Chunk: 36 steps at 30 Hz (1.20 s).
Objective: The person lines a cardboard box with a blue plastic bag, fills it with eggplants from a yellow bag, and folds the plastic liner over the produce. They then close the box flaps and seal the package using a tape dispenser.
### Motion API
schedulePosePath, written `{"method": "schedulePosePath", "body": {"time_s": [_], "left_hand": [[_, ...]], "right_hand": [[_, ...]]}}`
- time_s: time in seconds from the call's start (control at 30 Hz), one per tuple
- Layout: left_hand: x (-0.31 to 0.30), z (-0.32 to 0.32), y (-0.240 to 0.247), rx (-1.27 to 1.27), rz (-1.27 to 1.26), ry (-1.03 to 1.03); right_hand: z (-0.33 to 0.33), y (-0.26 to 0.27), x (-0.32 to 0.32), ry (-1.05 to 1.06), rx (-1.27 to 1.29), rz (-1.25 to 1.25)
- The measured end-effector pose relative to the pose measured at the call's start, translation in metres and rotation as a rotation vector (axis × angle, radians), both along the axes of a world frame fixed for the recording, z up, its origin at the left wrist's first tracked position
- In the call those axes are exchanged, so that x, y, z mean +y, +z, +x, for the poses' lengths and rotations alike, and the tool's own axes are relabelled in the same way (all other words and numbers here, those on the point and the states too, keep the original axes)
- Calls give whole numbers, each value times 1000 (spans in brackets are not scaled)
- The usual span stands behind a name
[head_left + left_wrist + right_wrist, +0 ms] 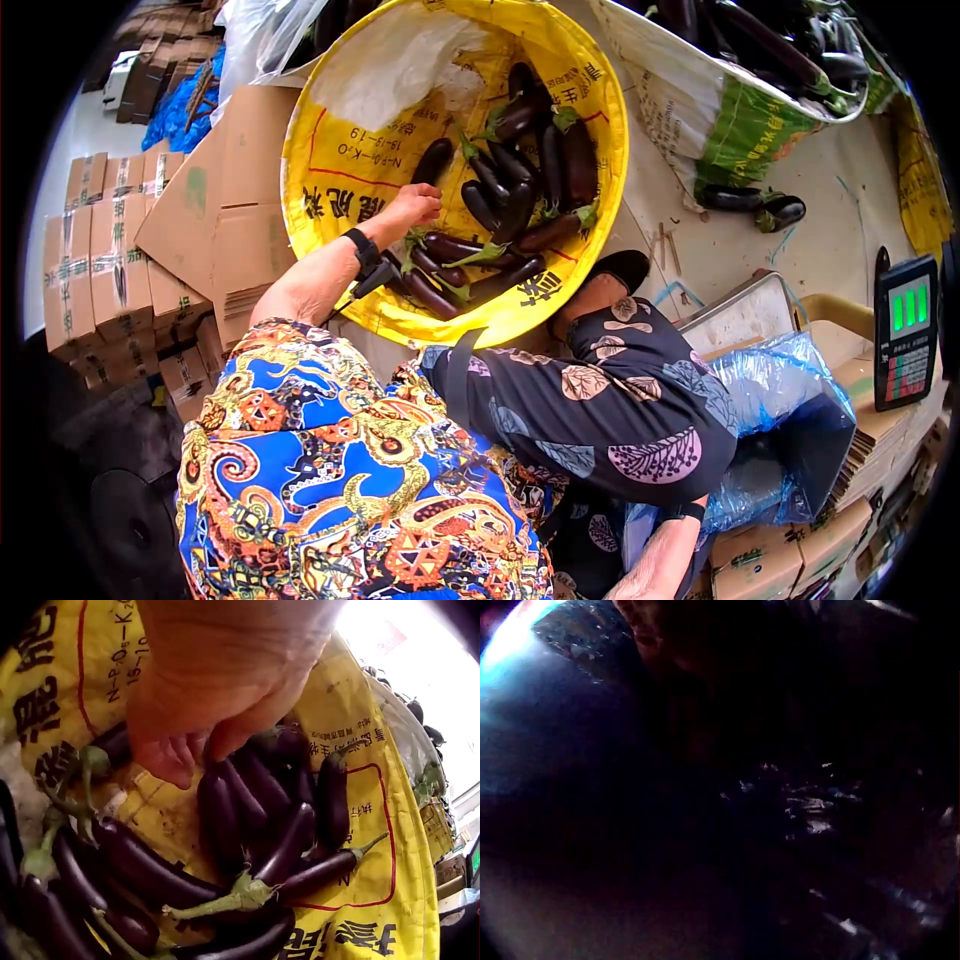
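Note:
My left hand (pixel 413 206) reaches down into a round yellow bag (pixel 335 215) of dark purple eggplants (pixel 515 190). In the left wrist view its loosely bent fingers (pixel 174 759) hang just over the eggplants, with none in their grasp. One eggplant (pixel 433 160) lies right beyond the fingertips, against the bag's printed side. Several more, with green stems, are heaped below and beside the hand. My right hand (pixel 656 634) is a dim shape at the top of the dark right wrist view. The knee hides it in the head view, near a box lined with blue plastic (pixel 775 375).
A white-and-green sack (pixel 745 135) full of eggplants stands at the right, with loose eggplants (pixel 750 198) on the floor below. A digital scale display (pixel 908 325) is at the far right. Stacked cardboard boxes (pixel 110 245) and flat cardboard (pixel 235 190) line the left.

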<state>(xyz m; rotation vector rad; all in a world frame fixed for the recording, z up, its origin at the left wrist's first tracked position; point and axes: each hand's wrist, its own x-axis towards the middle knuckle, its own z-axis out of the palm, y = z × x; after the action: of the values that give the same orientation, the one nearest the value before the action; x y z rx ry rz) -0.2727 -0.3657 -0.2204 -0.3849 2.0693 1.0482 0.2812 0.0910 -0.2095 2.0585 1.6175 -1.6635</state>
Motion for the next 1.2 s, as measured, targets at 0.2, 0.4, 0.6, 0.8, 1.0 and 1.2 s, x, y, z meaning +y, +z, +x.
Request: {"method": "schedulePosePath", "body": {"time_s": [0.2,0.4,0.6,0.8,1.0,1.2], "left_hand": [[28,24,-41,446,-257,-390],[99,80,-42,563,-319,-681],[110,76,-45,356,-177,-565],[115,88,-53,726,-331,-495],[190,94,-28,1090,-267,-836],[205,90,-33,1177,-268,-934]], "right_hand": [[6,3,4,66,-58,29],[9,6,10,140,-103,63],[-15,22,37,421,-174,309],[-74,118,55,388,-165,48],[-36,154,78,510,-152,436],[-24,181,68,365,-183,609]]}}
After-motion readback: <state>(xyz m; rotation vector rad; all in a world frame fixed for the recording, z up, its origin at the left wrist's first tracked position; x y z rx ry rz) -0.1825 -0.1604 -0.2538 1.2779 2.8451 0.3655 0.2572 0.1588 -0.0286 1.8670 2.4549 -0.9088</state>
